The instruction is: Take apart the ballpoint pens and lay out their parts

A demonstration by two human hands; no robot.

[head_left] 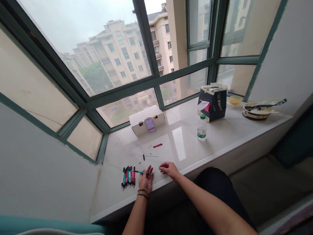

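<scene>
Teal pen (pixel 139 171) in left hand (pixel 147 179) (palm up), right hand (pixel 169 169) near

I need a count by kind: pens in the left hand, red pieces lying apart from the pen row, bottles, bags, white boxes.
Pen in left hand: 1
Red piece apart: 1
Bottle: 1
Bag: 1
White box: 1
Total: 5

bag (pixel 215 107) & btl (pixel 201 131) txt illegible
</scene>
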